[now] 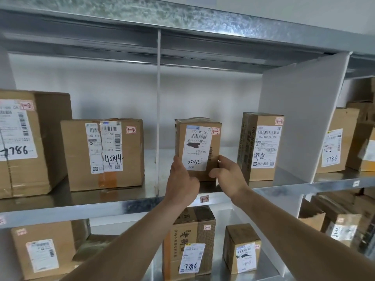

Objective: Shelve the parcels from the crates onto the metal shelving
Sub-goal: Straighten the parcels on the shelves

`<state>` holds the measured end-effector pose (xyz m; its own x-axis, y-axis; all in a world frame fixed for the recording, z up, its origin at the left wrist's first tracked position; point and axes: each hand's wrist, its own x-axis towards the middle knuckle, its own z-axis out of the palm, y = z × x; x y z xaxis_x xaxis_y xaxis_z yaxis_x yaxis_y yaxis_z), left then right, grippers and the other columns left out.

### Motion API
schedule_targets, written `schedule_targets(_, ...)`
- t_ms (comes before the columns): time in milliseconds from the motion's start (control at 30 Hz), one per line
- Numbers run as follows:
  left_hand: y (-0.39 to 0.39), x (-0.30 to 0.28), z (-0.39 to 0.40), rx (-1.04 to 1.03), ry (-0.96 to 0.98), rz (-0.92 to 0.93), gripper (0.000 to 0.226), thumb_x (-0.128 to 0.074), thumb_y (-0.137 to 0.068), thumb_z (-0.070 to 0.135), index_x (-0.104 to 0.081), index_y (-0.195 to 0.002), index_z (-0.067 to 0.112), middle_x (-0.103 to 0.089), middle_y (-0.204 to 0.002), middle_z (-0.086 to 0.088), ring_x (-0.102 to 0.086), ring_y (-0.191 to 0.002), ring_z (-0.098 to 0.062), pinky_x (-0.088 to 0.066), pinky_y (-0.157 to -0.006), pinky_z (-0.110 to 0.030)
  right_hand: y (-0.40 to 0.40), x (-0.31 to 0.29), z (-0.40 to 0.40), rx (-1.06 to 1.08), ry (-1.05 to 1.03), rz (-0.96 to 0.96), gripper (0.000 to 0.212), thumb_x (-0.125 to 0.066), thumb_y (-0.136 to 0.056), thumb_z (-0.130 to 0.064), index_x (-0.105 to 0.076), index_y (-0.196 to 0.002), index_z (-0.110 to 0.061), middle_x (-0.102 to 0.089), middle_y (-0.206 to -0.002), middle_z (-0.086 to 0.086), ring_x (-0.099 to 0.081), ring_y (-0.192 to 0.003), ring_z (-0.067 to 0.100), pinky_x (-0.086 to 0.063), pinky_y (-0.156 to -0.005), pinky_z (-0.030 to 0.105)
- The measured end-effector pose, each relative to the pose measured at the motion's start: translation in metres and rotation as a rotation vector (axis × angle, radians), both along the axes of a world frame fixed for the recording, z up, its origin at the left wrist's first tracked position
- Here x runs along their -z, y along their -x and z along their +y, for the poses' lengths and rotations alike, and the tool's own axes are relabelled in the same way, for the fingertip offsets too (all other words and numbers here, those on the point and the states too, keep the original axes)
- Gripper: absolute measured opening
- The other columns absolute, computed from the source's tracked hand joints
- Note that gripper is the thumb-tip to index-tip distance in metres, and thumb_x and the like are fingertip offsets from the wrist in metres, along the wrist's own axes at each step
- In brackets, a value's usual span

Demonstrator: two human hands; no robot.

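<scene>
On the middle shelf of the metal shelving, in the bay tagged 1-3, a small upright parcel is being set down, its white label facing outward and its base apparently resting on the steel near the front edge. It is gripped low on both sides: the left hand is wrapped against its left lower corner, and the right hand is curled around its right lower edge, thumb in front. Just beside it on the right a taller labelled carton stands, well short of touching. To the left, past a thin white divider, a wider box marked 4044 is seen, and a large box marked 7786 beyond that. A broad white panel closes the bay on the right. More boxes are stored on the shelf below.

The placing step is judged to be nearly done. What is called for next is a small squaring of the parcel, a release by both hands, and a return to the crates, which are not in view.
</scene>
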<state>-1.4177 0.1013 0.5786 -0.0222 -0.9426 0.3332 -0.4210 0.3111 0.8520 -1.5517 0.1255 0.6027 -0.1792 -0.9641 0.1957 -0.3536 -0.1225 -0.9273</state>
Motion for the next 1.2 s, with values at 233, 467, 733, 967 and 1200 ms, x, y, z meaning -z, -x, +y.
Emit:
schedule_targets(233,0.007,0.013,0.012,-0.099,0.151,-0.019,0.075,-0.056,-0.084,-0.002,-0.020,-0.147,0.017,-0.028,-0.155,-0.009,-0.034,-0.143,-0.032,-0.050,-0.104,-0.049,0.003,0.012,0.011,0.143,0.148,0.025,0.066,-0.063,-0.089,-0.009,-0.041,-0.150,-0.017,-0.056,-0.139,-0.005,-0.050,-0.127,0.015,-0.043,-0.106,0.036)
schedule_targets(467,0.025,0.020,0.060,-0.046,0.360,-0.096,0.061,-0.053,-0.091,0.036,-0.036,-0.148,0.022,-0.030,-0.157,0.004,-0.028,-0.145,-0.015,-0.031,-0.113,-0.029,0.024,0.013,0.053,0.155,0.295,-0.063,0.052,-0.062,-0.096,-0.028,-0.048,-0.146,-0.022,-0.054,-0.145,-0.003,-0.052,-0.131,0.018,-0.043,-0.109,0.035)
schedule_targets(733,0.104,0.012,0.111,-0.019,0.361,-0.067,0.062,-0.067,-0.081,0.048,-0.050,-0.135,0.021,-0.048,-0.141,0.004,-0.045,-0.130,-0.014,-0.037,-0.098,-0.024,0.124,0.022,0.113,0.209,0.302,0.164,0.068,-0.074,-0.090,-0.025,-0.037,-0.147,-0.034,-0.051,-0.143,-0.015,-0.048,-0.127,0.008,-0.042,-0.103,0.024)
schedule_targets(967,0.225,0.009,0.164,0.076,0.310,-0.026,0.100,-0.082,-0.079,0.037,-0.017,-0.154,0.034,-0.033,-0.157,0.007,-0.039,-0.140,-0.019,-0.041,-0.112,-0.036,0.245,0.013,0.183,0.300,0.234,0.226,0.105,-0.081,-0.083,-0.016,-0.012,-0.155,-0.047,-0.037,-0.159,-0.010,-0.044,-0.141,0.027,-0.047,-0.108,0.046)
schedule_targets(1200,0.320,0.005,0.184,0.198,0.303,-0.003,0.080,-0.072,-0.089,0.024,-0.025,-0.154,0.026,-0.030,-0.159,0.008,-0.034,-0.142,-0.012,-0.027,-0.103,-0.014,0.337,0.014,0.216,0.382,0.258,0.172,0.072,-0.065,-0.096,-0.026,-0.028,-0.157,-0.031,-0.046,-0.152,-0.007,-0.048,-0.134,0.015,-0.038,-0.108,0.027)
